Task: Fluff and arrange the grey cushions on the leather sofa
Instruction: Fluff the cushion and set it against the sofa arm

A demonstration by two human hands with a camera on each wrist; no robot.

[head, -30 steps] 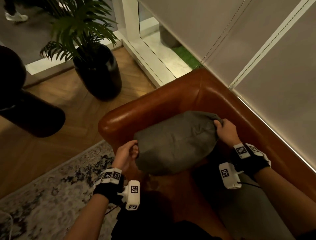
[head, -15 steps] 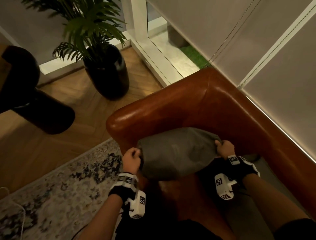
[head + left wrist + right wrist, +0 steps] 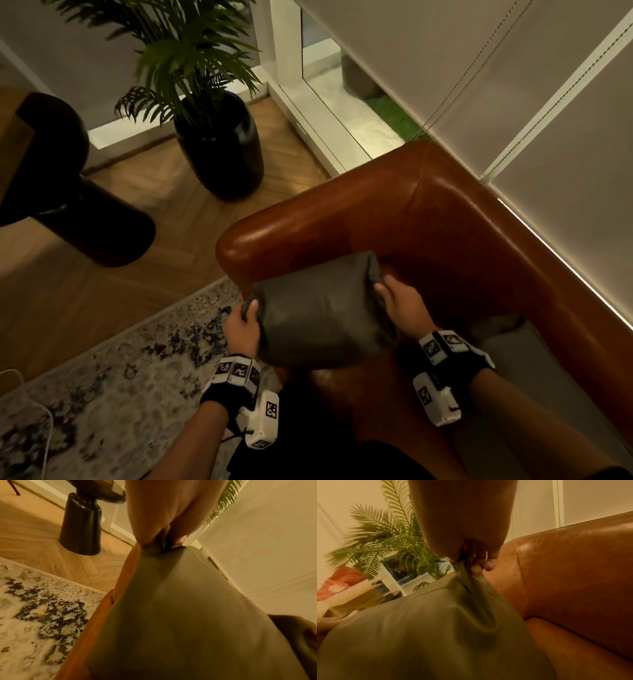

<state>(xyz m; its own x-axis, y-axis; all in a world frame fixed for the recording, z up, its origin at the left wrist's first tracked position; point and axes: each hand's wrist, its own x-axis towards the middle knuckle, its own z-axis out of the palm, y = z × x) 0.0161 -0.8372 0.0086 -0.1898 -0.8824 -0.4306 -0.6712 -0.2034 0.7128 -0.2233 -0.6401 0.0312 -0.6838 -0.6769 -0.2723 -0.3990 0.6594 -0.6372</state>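
Note:
A grey cushion (image 3: 318, 315) hangs between my hands above the seat corner of the brown leather sofa (image 3: 428, 219). My left hand (image 3: 245, 320) grips the cushion's left corner, with fabric bunched between thumb and fingers. My right hand (image 3: 394, 298) pinches the right corner the same way. In the left wrist view the cushion (image 3: 180, 615) fills the lower frame under my left hand (image 3: 161, 545). The right wrist view shows my right hand (image 3: 471, 563) gathering cushion (image 3: 419, 635) fabric beside the sofa back (image 3: 573, 574). A second grey cushion (image 3: 534, 377) lies on the seat under my right forearm.
A potted palm in a black pot (image 3: 222, 147) stands on the wood floor beyond the sofa arm. A black side table (image 3: 72, 205) stands to the left. A patterned rug (image 3: 102, 394) lies in front of the sofa. Roller blinds (image 3: 513, 85) hang behind the sofa back.
The cushion has come down and nearer to me over the seat. Both hands kept their hold on its corners and drew closer together, so the cushion looks plumper.

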